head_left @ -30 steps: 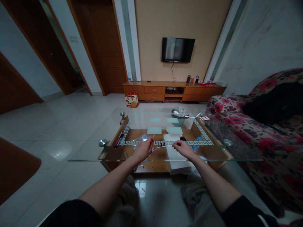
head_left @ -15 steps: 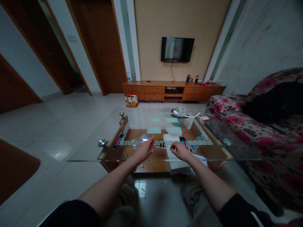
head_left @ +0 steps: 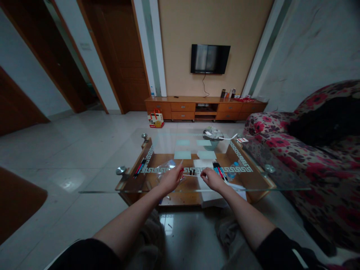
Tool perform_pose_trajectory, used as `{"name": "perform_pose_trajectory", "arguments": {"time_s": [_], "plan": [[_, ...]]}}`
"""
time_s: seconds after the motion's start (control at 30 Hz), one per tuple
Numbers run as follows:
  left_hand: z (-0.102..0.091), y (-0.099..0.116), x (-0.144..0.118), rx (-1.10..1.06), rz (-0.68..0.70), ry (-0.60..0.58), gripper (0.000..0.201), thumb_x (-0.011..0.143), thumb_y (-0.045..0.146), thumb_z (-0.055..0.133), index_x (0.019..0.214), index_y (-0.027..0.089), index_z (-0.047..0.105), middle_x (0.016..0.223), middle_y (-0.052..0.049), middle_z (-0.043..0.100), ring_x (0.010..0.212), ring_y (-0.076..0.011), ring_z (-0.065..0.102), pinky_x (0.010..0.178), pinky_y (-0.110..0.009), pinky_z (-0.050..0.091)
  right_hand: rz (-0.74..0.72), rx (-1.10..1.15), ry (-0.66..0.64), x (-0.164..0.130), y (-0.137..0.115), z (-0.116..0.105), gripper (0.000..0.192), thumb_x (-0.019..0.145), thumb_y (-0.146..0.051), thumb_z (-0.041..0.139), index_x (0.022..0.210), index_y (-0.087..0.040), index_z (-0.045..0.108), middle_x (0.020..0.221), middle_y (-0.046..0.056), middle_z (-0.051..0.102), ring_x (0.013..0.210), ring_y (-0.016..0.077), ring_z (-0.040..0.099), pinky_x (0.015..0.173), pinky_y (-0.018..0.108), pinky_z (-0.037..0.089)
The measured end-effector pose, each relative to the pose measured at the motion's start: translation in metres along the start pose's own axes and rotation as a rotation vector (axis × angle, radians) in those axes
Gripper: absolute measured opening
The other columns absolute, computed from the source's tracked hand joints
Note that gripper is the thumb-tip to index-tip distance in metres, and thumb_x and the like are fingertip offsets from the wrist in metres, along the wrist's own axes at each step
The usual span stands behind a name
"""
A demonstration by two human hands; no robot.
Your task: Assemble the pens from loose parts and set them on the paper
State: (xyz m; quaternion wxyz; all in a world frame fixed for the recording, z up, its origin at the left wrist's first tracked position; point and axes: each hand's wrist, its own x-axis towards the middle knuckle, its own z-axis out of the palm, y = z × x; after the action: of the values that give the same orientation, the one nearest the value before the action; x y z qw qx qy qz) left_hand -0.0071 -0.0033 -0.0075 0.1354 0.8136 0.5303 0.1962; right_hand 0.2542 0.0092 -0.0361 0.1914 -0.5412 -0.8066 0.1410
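Over the front of the glass table, my left hand (head_left: 171, 179) is closed round a slim pen barrel (head_left: 182, 162) whose pale tip points up, with a bit of red by the fingers. My right hand (head_left: 211, 179) pinches one end of a thin white rod (head_left: 191, 175), which looks like a pen refill. Its other end reaches my left fingers; whether it enters the barrel I cannot tell. Small black pen caps (head_left: 192, 172) stand between the hands. A crumpled clear plastic bag (head_left: 165, 168) lies beside my left hand. Several pens (head_left: 219, 170) lie just beyond my right hand.
More pens (head_left: 140, 168) lie at the left of the glass table (head_left: 101, 183). A clear bottle with a blue cap (head_left: 233, 170) is at the right, near a white stack (head_left: 212, 198) below the glass. A basket (head_left: 214, 144) shows at the far side. A flowered sofa (head_left: 317, 168) flanks the right.
My right hand has shifted slightly left, closer to my left hand, and less of the white rod shows between them. My left hand stays nearly still.
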Motion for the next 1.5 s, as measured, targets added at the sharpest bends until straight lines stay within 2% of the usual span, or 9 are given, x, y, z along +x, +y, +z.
{"name": "perform_pose_trajectory", "arguments": {"time_s": [0.27,0.4,0.5,0.57,0.7,0.83,0.93,1.17,1.5], "plan": [[0.007,-0.007,0.001,-0.051,0.045,0.030,0.018,0.095,0.028,0.040,0.110,0.023,0.048,0.105,-0.007,0.061,0.091,-0.0192,0.059,0.076,-0.028,0.042,0.018,0.015,0.029,0.000,-0.002,0.001,0.013,0.084,-0.020,0.054,0.087,-0.018,0.066,0.094,0.008,0.063,0.088,0.0177,0.059,0.083,0.026,0.041],[0.010,-0.010,0.003,-0.090,0.092,0.069,0.016,0.093,0.024,0.042,0.107,0.021,0.049,0.098,-0.006,0.061,0.085,-0.0186,0.058,0.074,-0.029,0.043,0.079,0.101,0.127,0.004,0.000,0.000,0.017,0.078,-0.012,0.055,0.087,-0.016,0.068,0.090,0.007,0.065,0.088,0.0176,0.059,0.084,0.027,0.042],[0.011,-0.008,0.005,-0.100,0.146,0.088,0.015,0.092,0.020,0.041,0.104,0.019,0.049,0.092,-0.006,0.060,0.082,-0.0184,0.057,0.072,-0.029,0.044,0.203,0.288,0.295,0.008,-0.005,-0.005,0.017,0.075,-0.012,0.055,0.085,-0.016,0.068,0.088,0.006,0.067,0.083,0.0172,0.059,0.081,0.028,0.043],[0.009,-0.005,0.006,-0.079,0.188,0.106,0.017,0.091,0.017,0.041,0.106,0.019,0.050,0.093,-0.006,0.060,0.083,-0.0183,0.057,0.074,-0.029,0.044,0.330,0.541,0.356,0.009,-0.014,-0.009,0.015,0.075,-0.016,0.057,0.086,-0.017,0.067,0.086,0.005,0.067,0.075,0.0160,0.059,0.073,0.027,0.045],[-0.003,0.007,0.004,0.128,0.296,0.167,0.023,0.090,0.014,0.045,0.109,0.021,0.055,0.100,-0.007,0.062,0.091,-0.0210,0.057,0.082,-0.035,0.043,0.630,1.267,0.226,0.003,-0.042,-0.014,0.019,0.076,-0.020,0.062,0.094,-0.016,0.064,0.082,0.005,0.067,0.064,0.0131,0.061,0.054,0.022,0.044],[-0.018,0.023,0.001,0.318,0.449,0.231,0.026,0.088,0.014,0.052,0.111,0.022,0.058,0.102,-0.007,0.064,0.098,-0.0224,0.056,0.094,-0.042,0.036,0.833,1.707,-0.033,-0.007,-0.066,-0.013,0.012,0.084,-0.017,0.052,0.090,-0.011,0.062,0.081,0.010,0.069,0.071,0.0155,0.067,0.063,0.025,0.053],[-0.023,0.030,0.000,0.364,0.563,0.279,0.021,0.091,0.018,0.051,0.109,0.023,0.061,0.105,-0.006,0.065,0.104,-0.0209,0.056,0.103,-0.045,0.028,0.871,1.918,-0.202,-0.011,-0.075,-0.008,0.016,0.089,-0.018,0.046,0.092,-0.010,0.060,0.085,0.013,0.069,0.082,0.0189,0.069,0.072,0.029,0.056],[-0.019,0.031,-0.001,0.372,0.677,0.381,0.022,0.094,0.015,0.048,0.106,0.025,0.063,0.112,-0.003,0.066,0.125,-0.0188,0.048,0.113,-0.048,0.011,0.912,2.046,-0.213,-0.007,-0.079,-0.005,0.021,0.091,-0.012,0.036,0.092,-0.011,0.057,0.076,0.011,0.068,0.076,0.0188,0.069,0.072,0.032,0.058],[-0.020,0.031,-0.001,0.264,0.528,0.361,0.025,0.091,0.016,0.050,0.108,0.026,0.064,0.108,-0.006,0.068,0.115,-0.0211,0.054,0.110,-0.047,0.018,0.948,2.072,-0.144,-0.006,-0.076,-0.011,0.023,0.087,-0.007,0.038,0.099,-0.007,0.058,0.083,0.014,0.070,0.082,0.0180,0.070,0.074,0.029,0.058]]}}
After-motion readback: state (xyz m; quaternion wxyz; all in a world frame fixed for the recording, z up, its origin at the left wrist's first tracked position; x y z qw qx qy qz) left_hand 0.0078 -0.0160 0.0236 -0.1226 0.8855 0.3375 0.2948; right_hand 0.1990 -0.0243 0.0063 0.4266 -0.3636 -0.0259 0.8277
